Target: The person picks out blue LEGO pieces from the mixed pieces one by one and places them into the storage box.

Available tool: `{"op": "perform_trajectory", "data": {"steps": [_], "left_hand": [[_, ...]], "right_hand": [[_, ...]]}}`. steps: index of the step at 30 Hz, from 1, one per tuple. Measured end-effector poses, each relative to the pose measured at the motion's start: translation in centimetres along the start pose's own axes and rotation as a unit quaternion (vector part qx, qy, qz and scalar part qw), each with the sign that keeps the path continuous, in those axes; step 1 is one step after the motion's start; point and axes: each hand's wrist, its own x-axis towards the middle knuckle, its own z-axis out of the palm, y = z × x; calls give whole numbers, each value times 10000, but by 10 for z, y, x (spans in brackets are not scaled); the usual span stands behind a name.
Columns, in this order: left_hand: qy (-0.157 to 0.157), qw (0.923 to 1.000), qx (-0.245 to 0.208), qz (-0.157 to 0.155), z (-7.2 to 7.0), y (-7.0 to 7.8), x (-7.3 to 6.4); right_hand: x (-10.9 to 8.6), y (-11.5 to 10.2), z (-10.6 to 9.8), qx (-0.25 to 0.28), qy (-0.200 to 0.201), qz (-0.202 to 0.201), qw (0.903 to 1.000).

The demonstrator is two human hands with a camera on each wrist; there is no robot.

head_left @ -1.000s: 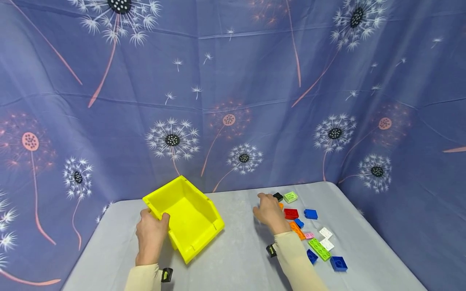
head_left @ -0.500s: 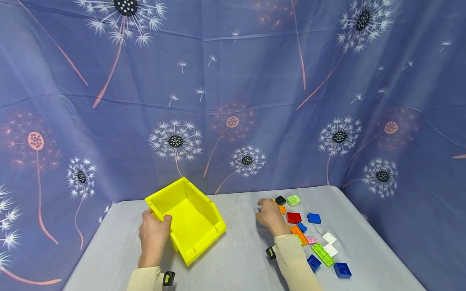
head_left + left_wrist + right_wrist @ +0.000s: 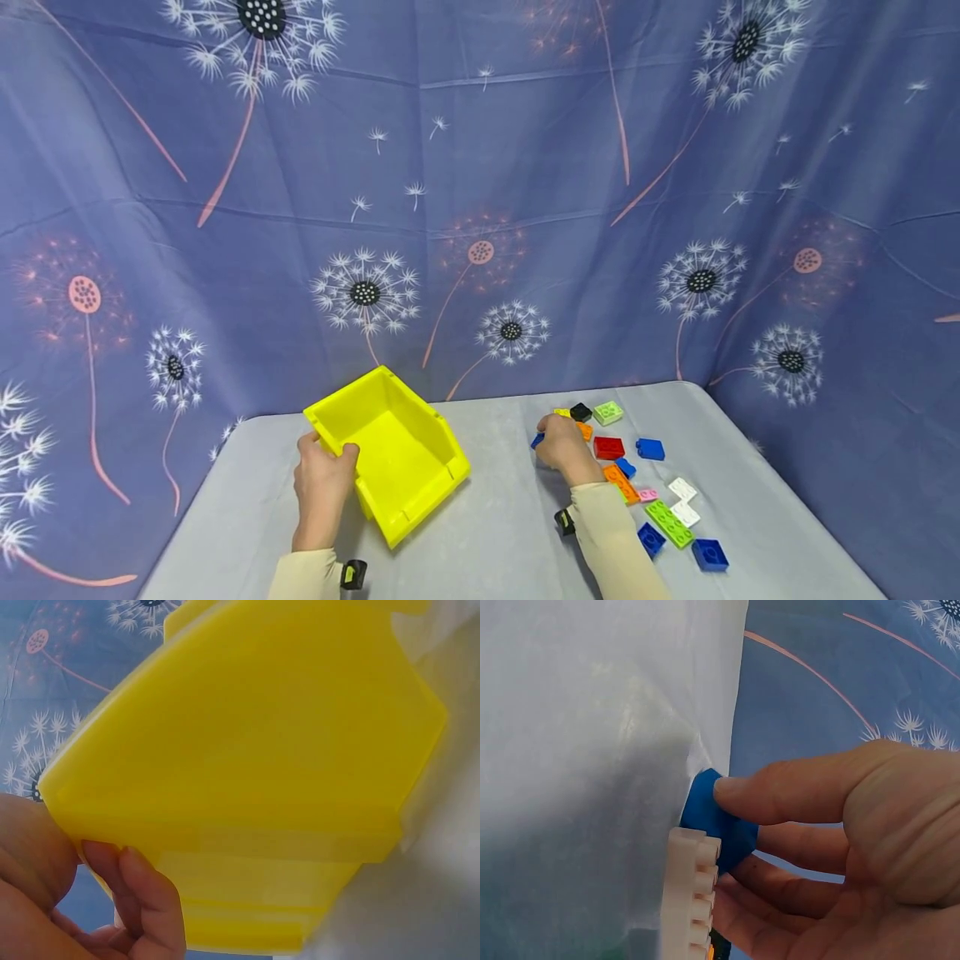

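Observation:
My left hand (image 3: 322, 487) grips the left rim of a yellow plastic bin (image 3: 393, 475), thumb over the inside of its wall. Its insides show bare. The left wrist view shows the bin's outer wall (image 3: 262, 735) with curled fingers (image 3: 154, 900) under its rim. On the right, my right hand (image 3: 564, 448) pinches a blue toy brick (image 3: 714, 810) between thumb and fingers, close over the table. A pale studded brick (image 3: 681, 892) stands right beside it in the right wrist view. The hand partly hides the blue brick in the head view.
Loose bricks lie around the right hand: yellow (image 3: 562, 412), black (image 3: 581, 412), light green (image 3: 608, 412), red (image 3: 609, 448), orange (image 3: 622, 483), pink (image 3: 648, 495), white (image 3: 684, 512), green (image 3: 670, 523) and several blue (image 3: 709, 555). A patterned curtain (image 3: 480, 167) stands behind the table.
The right hand's fingers have closed on a blue brick, which now shows at its left side. The left hand keeps its grip on the bin. The head view has shifted slightly.

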Motion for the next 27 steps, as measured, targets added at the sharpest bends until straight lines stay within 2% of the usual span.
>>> {"op": "perform_trajectory", "data": {"steps": [15, 27], "left_hand": [[8, 9999, -106, -120, -1, 0, 2], [-32, 9998, -79, -153, 1, 1, 0]], "right_hand": [[2, -5, -3, -105, -107, -24, 9999], [-4, -9, -10, 290, 218, -248, 9990]]}}
